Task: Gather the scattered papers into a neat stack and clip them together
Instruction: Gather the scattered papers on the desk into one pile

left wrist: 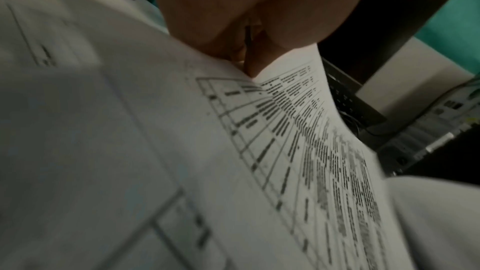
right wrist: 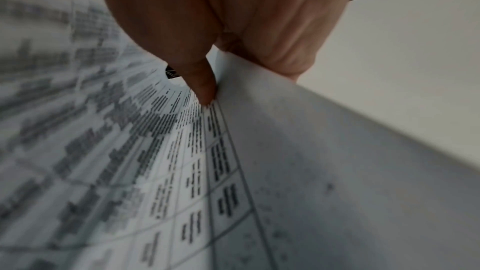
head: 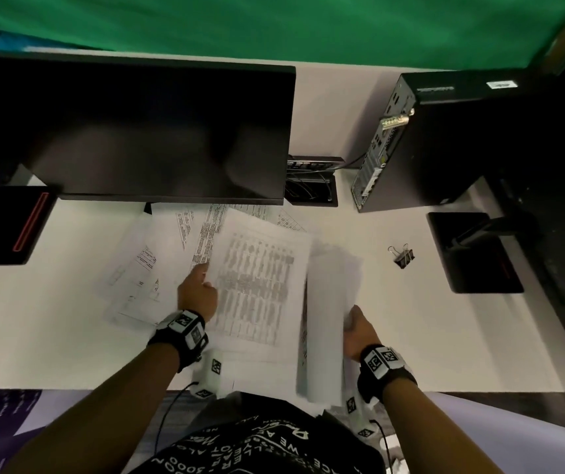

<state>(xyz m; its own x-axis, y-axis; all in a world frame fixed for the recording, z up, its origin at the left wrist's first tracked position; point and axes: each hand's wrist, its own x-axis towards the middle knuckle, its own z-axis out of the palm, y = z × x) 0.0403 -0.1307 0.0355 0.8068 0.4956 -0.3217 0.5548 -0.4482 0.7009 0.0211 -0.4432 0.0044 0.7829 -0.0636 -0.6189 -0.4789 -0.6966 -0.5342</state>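
Printed white papers [head: 158, 268] lie scattered and overlapping on the white desk [head: 52, 336], in front of the monitor. My left hand [head: 205, 275] pinches the left edge of a sheet printed with a table [head: 257, 285]; the left wrist view shows the fingers [left wrist: 233, 44] closed on that sheet [left wrist: 298, 141]. My right hand [head: 351, 318] grips a curled, lifted sheet [head: 332, 302], blurred by motion. In the right wrist view the thumb [right wrist: 205, 87] presses its edge [right wrist: 298, 151]. A black binder clip [head: 402, 256] lies alone on the desk, right of the papers.
A dark monitor [head: 158, 131] stands behind the papers, with a cable port [head: 311, 183] to its right. A black computer tower [head: 445, 142] and a black stand base [head: 472, 251] sit at right; another black base [head: 11, 224] at left.
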